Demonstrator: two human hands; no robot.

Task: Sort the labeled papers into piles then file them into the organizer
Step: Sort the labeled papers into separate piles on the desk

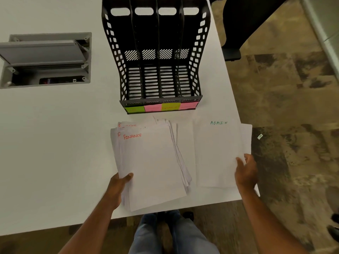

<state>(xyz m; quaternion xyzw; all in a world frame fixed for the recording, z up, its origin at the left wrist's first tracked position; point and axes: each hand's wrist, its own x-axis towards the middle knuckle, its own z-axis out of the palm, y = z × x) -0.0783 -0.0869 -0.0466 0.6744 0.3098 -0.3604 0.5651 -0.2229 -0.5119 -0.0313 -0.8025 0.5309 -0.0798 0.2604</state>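
Note:
A loose stack of white papers [154,165] lies at the table's front edge, its top sheet marked FINANCE in red. My left hand [119,186] grips the stack's lower left corner, thumb on top. To the right lies a sheet marked ADMIN [216,153] in green, over another sheet that overhangs the table's right edge. My right hand [246,171] pinches the ADMIN sheet's right edge. Behind the papers stands the black mesh organizer [124,57], all of its slots bare. Green, pink, yellow and pink sticky labels [161,107] line its front lip.
The white table [55,143] ends just right of the ADMIN sheet and just below the stack. A grey open cable hatch [45,59] is sunk into the table at the left. A dark chair [244,24] stands at the back right. My knees show under the table's front edge.

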